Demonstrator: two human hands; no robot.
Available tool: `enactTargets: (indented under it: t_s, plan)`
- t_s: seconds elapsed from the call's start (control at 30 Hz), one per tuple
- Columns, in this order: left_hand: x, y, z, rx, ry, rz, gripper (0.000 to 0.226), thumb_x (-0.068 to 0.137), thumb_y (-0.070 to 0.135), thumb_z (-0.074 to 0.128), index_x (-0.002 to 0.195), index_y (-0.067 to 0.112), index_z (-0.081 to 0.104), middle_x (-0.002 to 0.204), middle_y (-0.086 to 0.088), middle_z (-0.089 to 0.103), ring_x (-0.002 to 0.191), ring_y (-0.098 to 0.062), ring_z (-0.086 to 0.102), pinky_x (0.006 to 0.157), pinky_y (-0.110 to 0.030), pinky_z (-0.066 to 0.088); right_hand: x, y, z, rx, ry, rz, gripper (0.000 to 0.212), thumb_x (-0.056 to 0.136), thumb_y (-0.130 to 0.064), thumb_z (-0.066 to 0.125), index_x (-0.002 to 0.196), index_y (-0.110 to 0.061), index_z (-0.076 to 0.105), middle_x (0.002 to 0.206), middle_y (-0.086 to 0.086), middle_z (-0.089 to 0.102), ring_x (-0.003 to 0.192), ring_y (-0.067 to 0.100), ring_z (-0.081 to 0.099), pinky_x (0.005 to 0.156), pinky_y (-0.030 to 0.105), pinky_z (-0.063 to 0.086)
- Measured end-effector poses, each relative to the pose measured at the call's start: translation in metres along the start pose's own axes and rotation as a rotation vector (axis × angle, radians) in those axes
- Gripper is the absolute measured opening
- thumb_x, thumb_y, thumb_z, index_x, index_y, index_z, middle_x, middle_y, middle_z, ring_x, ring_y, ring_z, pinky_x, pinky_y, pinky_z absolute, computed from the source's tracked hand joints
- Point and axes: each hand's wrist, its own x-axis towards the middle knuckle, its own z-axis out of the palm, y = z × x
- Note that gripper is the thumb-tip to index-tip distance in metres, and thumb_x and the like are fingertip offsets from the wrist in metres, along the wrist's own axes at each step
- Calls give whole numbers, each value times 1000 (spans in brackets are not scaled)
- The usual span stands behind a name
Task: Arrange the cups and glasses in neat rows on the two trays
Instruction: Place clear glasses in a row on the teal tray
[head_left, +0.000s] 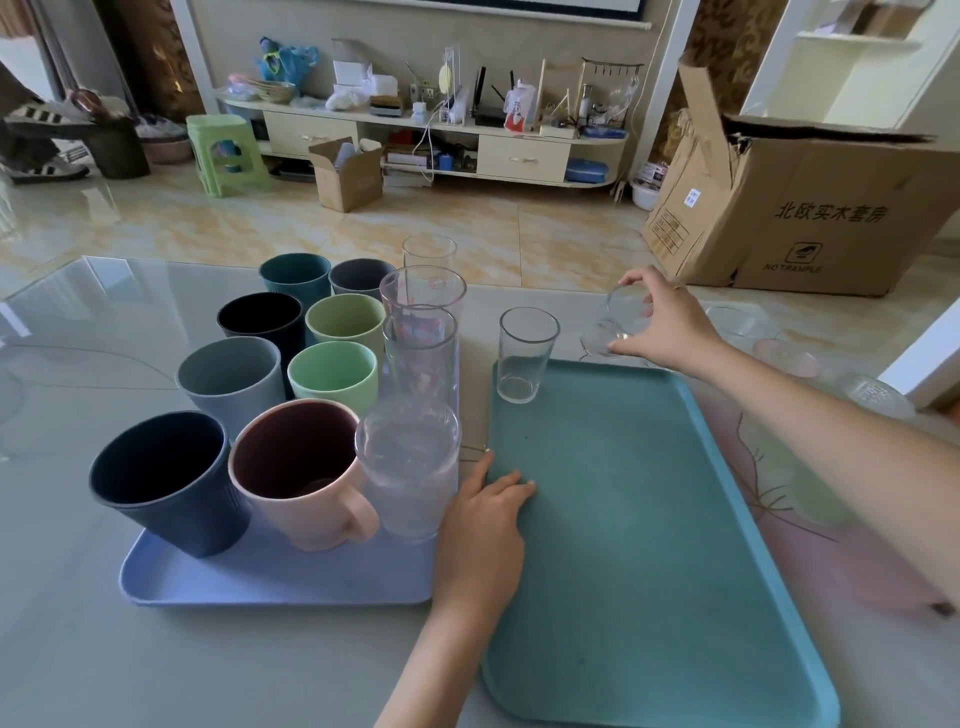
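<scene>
Head view: right hand (657, 325) pinches a small glass (618, 325) by its rim, tilted, just past the far edge of the teal tray (649, 519); its base appears clear of the table, though glare obscures this. Left hand (480, 535) lies flat, fingers spread, on the tray's left rim. Risks: the tilted glass slipping from the grip, or knocking the tall glass (524, 356) standing at the far-left corner.

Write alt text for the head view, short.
A person's right hand grips a small clear glass beyond the teal tray, which holds one tall glass; the left hand rests on that tray's edge. The blue tray alongside holds rows of cups and glasses.
</scene>
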Motion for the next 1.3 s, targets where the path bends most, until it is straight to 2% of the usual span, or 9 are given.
enactTargets:
  t_s: [0.13, 0.27, 0.37, 0.53, 0.67, 0.8, 1.03, 1.17, 1.3]
  plan:
    - [-1, 0, -1, -2, 4, -4, 61, 79, -9, 37, 128, 23, 56, 137, 11, 52, 142, -14, 23, 109, -25, 26, -43, -15, -22, 51, -54, -61, 74, 58, -29, 86, 119, -32, 45, 110, 9, 47, 94, 20, 51, 76, 27, 39]
    - [-1, 0, -2, 4, 5, -5, 60, 79, -8, 37, 127, 23, 57, 137, 11, 53, 142, -13, 23, 109, -24, 26, -82, -41, -25, 138, -149, -104, 76, 57, -27, 87, 121, -35, 47, 109, 6, 46, 98, 21, 55, 86, 35, 53]
    - [-2, 1, -3, 9, 6, -3, 60, 80, -7, 37, 127, 23, 57, 137, 11, 53, 142, -14, 23, 109, -24, 27, -94, -65, -12, 194, -220, -145, 75, 57, -25, 87, 120, -36, 49, 109, 5, 45, 98, 19, 56, 86, 35, 55]
    - [-2, 4, -5, 12, 12, 0, 59, 79, -7, 38, 127, 23, 57, 136, 10, 53, 142, -16, 24, 109, -24, 26, -96, -87, 22, 222, -276, -188, 75, 58, -25, 85, 123, -37, 49, 113, 5, 45, 97, 18, 54, 87, 28, 51]
    - [-2, 2, -4, 3, 40, 21, 57, 77, -8, 40, 122, 20, 61, 133, 11, 56, 141, -16, 26, 106, -20, 26, -99, -83, 40, 199, -311, -175, 76, 66, -27, 80, 131, -41, 43, 114, 2, 42, 100, 16, 51, 84, 20, 41]
    - [-3, 1, -2, -83, 80, -77, 44, 76, -9, 46, 106, 12, 71, 123, 1, 64, 136, -18, 36, 99, -10, 22, -100, -79, 42, 216, -311, -172, 75, 68, -27, 80, 133, -39, 43, 115, 4, 43, 101, 18, 51, 86, 21, 41]
    - [-4, 2, -3, -87, 103, -75, 42, 77, -9, 48, 104, 12, 72, 113, 2, 70, 133, -20, 40, 93, -9, 22, -102, -78, 44, 291, -309, -161, 79, 66, -26, 83, 132, -28, 40, 116, 5, 44, 99, 13, 49, 85, 19, 38]
    - [-5, 3, -4, -91, 104, -74, 43, 77, -9, 48, 105, 12, 72, 114, 2, 70, 134, -18, 39, 94, -9, 22, -94, -70, 32, 269, -293, -174, 77, 66, -47, 79, 130, -34, 39, 116, -1, 46, 95, 12, 53, 83, 23, 42]
    - [-5, 3, -3, -87, 107, -83, 45, 76, -10, 47, 106, 12, 71, 117, 2, 68, 135, -16, 38, 95, -6, 19, -67, -40, -1, 137, -203, -146, 56, 74, -66, 55, 120, -34, 51, 104, -4, 57, 88, 18, 59, 81, 34, 49]
